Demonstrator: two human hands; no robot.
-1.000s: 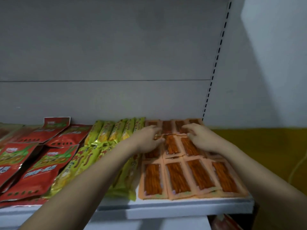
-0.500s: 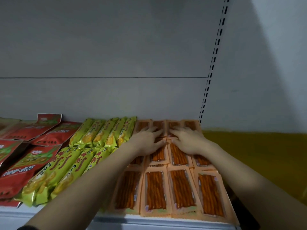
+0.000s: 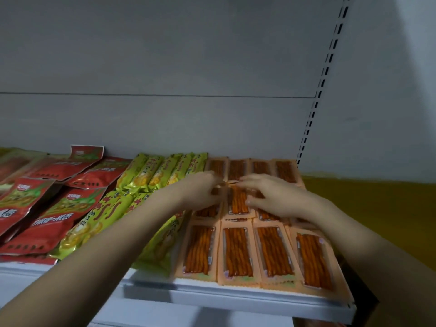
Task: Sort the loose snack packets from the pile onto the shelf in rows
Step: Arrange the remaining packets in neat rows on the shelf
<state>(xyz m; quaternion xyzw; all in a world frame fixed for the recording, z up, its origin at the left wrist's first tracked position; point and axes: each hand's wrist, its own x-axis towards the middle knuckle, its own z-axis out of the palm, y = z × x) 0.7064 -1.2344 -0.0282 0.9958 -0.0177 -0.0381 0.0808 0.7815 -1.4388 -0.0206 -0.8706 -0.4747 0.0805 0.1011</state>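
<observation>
Head view: white shelf (image 3: 236, 300) carries red packets (image 3: 47, 223) left, green packets (image 3: 146, 173) middle, orange packets (image 3: 238, 251) right in rows. Left hand (image 3: 203, 192) and right hand (image 3: 271, 197), fingers curled, pinch middle-row orange packet (image 3: 238, 200) by edges.

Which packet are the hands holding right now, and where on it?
Both the left hand and right hand pinch one orange packet in the middle row, at its top edge.
</observation>
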